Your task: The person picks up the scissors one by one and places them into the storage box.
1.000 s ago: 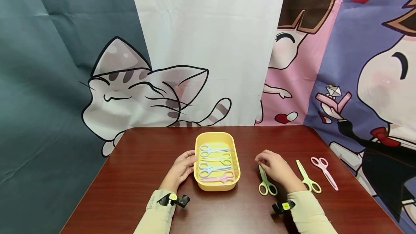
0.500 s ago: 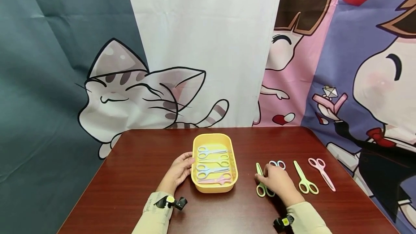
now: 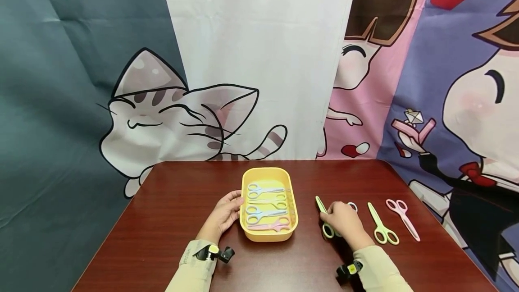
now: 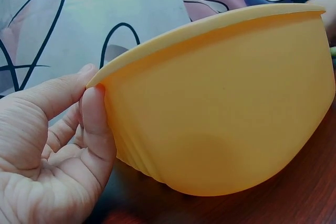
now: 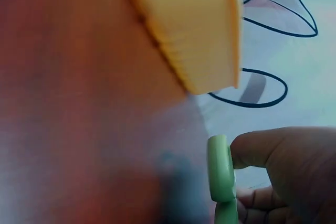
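One dark red table carries a yellow plastic tray. The left hand pinches the tray's left rim between thumb and fingers, seemingly to steady it. Right of the tray, the right hand pinches green scissors between thumb and fingers. Inside the tray, four scissors lie crosswise, probably to fit in a row. At far right lie another green pair and pink scissors; a blue handle loop shows behind the right hand.

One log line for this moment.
left hand: holds yellow tray | right hand: pinches green scissors | inside tray: other scissors
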`<state>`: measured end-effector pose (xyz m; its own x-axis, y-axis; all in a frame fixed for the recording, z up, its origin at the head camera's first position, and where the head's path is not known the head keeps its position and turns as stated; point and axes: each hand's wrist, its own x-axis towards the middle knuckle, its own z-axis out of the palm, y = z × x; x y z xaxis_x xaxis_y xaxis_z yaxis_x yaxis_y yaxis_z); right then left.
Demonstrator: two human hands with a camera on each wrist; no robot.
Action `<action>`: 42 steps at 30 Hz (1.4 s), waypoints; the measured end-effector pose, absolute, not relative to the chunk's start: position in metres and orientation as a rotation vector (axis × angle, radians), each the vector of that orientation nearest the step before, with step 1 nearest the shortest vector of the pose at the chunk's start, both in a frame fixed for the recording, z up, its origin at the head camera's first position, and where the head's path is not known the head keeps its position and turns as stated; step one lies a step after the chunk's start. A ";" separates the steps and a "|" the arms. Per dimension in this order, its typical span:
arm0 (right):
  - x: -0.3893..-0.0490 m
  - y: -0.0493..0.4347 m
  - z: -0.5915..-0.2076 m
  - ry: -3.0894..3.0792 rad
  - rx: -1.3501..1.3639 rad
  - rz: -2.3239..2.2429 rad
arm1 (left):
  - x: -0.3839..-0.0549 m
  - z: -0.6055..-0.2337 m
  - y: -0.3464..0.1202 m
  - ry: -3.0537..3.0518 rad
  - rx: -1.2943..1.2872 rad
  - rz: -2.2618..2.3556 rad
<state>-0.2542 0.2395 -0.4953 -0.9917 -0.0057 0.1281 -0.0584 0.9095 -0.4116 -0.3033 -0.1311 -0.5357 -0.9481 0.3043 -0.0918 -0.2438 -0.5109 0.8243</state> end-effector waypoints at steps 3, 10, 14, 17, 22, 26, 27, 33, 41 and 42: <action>-0.274 0.237 -0.481 -2.918 0.065 0.694 | -0.303 -0.536 -0.130 1.346 0.094 2.486; -0.329 0.212 -0.447 -2.888 0.230 0.766 | -0.302 -0.536 -0.130 1.380 0.090 2.483; -0.352 0.188 -0.437 -2.889 0.442 0.734 | -0.301 -0.536 -0.129 1.380 0.092 2.479; -0.364 0.169 -0.434 -2.871 0.628 0.658 | -0.301 -0.537 -0.128 1.382 0.103 2.479; -0.377 0.143 -0.437 -2.821 0.898 0.518 | -0.302 -0.537 -0.126 1.386 0.085 2.474; -0.382 0.130 -0.442 -2.771 1.094 0.423 | -0.302 -0.536 -0.125 1.403 0.069 2.468; -0.383 0.128 -0.443 -2.769 1.134 0.402 | -0.302 -0.535 -0.125 1.410 0.069 2.466; -0.389 0.118 -0.445 -2.816 1.268 0.258 | -0.303 -0.535 -0.126 1.406 0.088 2.466; -0.398 0.113 -0.446 -2.909 1.412 0.191 | -0.303 -0.535 -0.129 1.373 0.109 2.472; -0.400 0.112 -0.446 -2.923 1.414 0.183 | -0.303 -0.536 -0.129 1.376 0.106 2.473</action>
